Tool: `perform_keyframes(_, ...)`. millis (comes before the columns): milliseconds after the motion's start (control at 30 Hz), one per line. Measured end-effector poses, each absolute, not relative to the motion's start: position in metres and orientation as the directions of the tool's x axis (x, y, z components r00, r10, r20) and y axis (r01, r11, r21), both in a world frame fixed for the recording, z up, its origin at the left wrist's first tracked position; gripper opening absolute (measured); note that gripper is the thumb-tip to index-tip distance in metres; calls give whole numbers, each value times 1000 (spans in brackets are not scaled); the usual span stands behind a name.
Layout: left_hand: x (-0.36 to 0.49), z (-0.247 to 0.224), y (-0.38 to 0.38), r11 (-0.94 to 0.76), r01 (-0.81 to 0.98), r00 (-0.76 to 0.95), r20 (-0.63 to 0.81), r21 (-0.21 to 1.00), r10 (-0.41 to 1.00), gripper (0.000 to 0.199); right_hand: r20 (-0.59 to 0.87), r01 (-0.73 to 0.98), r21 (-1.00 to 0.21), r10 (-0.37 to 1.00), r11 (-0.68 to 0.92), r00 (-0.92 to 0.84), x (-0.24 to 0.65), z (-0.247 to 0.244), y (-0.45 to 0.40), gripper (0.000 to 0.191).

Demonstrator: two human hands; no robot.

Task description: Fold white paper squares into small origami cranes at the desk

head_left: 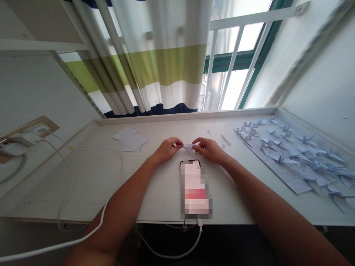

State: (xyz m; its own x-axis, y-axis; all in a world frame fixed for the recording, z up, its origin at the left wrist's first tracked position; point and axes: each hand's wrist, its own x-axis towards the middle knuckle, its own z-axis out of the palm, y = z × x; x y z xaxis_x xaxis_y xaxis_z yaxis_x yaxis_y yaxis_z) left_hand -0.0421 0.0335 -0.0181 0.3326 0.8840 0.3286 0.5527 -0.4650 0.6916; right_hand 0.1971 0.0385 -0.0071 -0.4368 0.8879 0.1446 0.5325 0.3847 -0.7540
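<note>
Between my two hands is a small piece of folded white paper (189, 147), just beyond the top of the phone. My left hand (169, 148) pinches its left end between thumb and fingertips. At the other end, my right hand (205, 148) grips the paper in the same way. The phone (191, 184) lies flat on the desk between my forearms, its screen blurred out, with a white cable plugged into its near end. Thin paper strips (226, 140) lie to the right of my right hand.
Several folded paper cranes (285, 147) cover the desk's right side, some on a printed sheet (298, 184). Loose white paper squares (131, 139) lie at the left. A white cable (122, 173) runs from the wall socket (41, 129) across my left forearm. A curtain (166, 66) hangs behind the desk (83, 184).
</note>
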Motion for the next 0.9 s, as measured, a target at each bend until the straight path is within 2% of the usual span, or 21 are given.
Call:
perform_keyframes(100,-39,-16,33,-480,516,276,392,710,877,16,151,351,-889,912,294,-382,196,-9,41,26)
perform_keyframes(167,-36,-17,33,-440,460,177,406,771,897,22,181,226,-939,929,261,-323,194,-8,41,33)
perform_keyframes(267,-30,-20,32,-317,301,53,316,900,947,39,185,41,-979,960,198,-209,190,-3,38,43)
perform_keyframes(367,-21,-22,28,-226,183,188,192,957,963,43,133,-100,-988,976,117,-173,184,3,31,45)
perform_keyframes(467,-13,-20,23,-231,49,217,216,972,952,38,85,-165,-985,969,47,-233,178,6,25,45)
perform_keyframes(667,-9,-12,19,-246,-53,125,251,968,960,30,82,-127,-991,915,35,-395,173,2,20,40)
perform_keyframes(767,-9,-10,18,-219,-58,147,225,974,963,32,113,31,-990,908,137,-402,173,1,20,37)
perform_keyframes(900,-10,-11,18,-215,-31,136,218,976,966,35,267,260,-905,925,338,-270,176,6,21,32)
